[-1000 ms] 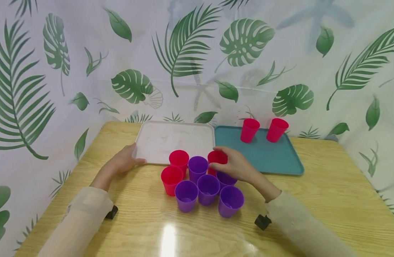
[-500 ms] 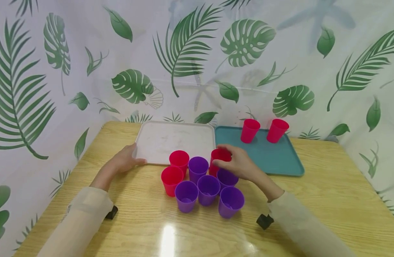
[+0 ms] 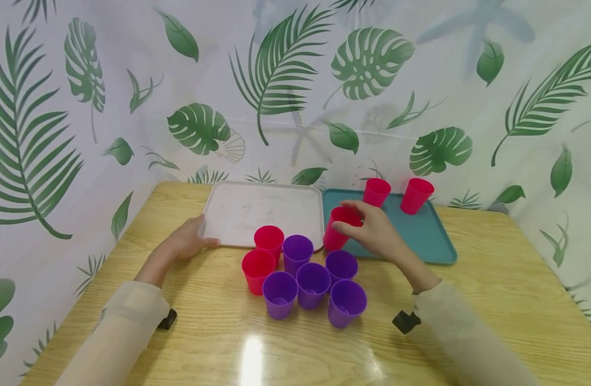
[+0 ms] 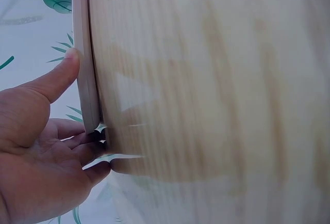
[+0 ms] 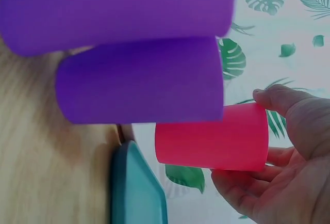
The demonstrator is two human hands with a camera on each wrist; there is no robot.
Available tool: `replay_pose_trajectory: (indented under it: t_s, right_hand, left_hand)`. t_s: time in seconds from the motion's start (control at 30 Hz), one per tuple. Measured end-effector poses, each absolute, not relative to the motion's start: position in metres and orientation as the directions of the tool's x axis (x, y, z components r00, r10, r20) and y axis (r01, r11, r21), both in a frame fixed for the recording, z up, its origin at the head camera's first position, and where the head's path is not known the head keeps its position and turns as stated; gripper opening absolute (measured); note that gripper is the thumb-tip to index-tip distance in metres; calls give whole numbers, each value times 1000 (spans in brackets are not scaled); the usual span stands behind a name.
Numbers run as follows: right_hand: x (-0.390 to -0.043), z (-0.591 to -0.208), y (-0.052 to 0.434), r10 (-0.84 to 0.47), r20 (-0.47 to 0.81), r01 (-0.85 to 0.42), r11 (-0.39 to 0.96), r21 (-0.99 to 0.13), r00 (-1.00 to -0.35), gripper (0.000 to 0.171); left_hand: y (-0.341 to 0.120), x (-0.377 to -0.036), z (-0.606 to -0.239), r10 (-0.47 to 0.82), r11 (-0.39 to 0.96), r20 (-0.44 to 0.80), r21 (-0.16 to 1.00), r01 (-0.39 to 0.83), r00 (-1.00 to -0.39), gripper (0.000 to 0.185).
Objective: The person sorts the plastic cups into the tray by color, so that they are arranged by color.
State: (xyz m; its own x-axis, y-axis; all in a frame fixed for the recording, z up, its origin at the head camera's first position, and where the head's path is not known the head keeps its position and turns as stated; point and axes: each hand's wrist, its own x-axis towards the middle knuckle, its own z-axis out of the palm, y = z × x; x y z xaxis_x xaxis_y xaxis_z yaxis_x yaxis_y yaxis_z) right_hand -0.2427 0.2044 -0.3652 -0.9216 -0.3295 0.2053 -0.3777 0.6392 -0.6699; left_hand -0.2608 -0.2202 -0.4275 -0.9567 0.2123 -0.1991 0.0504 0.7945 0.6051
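Note:
My right hand [image 3: 372,230] grips a red cup [image 3: 337,236] near its rim, thumb on one side and fingers on the other. The cup tilts slightly and overlaps the near left corner of the teal tray [image 3: 396,241] in the head view. In the right wrist view this red cup [image 5: 211,139] is partly covered by a purple cup [image 5: 144,82]. My left hand [image 3: 188,238] holds the near left corner of the white tray [image 3: 263,212]. Its thumb lies on the front edge and its fingers bend at the side, as the left wrist view shows.
Two red cups stand on the table [image 3: 203,332], one at the back [image 3: 268,241] and one in front. Several purple cups [image 3: 313,287] cluster beside them. On the teal tray's far side are two more red cups, the right one [image 3: 417,197] wholly visible. A leaf-print cloth [image 3: 295,155] hangs behind.
My right hand has lifted the red cup out from behind the purple cups and carried it right and back, to the teal tray's left end. The left hand has stayed put.

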Motion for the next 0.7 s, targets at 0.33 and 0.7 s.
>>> replay_pose_trajectory:
  t_s: [0.33, 0.7]
  right_hand:
    - [-254, -353, 226, -249, 174, -300, 679, -671, -953, 65]
    - [-264, -355, 250, -167, 156, -229, 710, -666, -974, 69]
  left_hand:
    - [-220, -259, -426, 197, 800, -218, 600, 28, -956, 92]
    - [-219, -259, -424, 209, 805, -206, 591, 48, -956, 91]
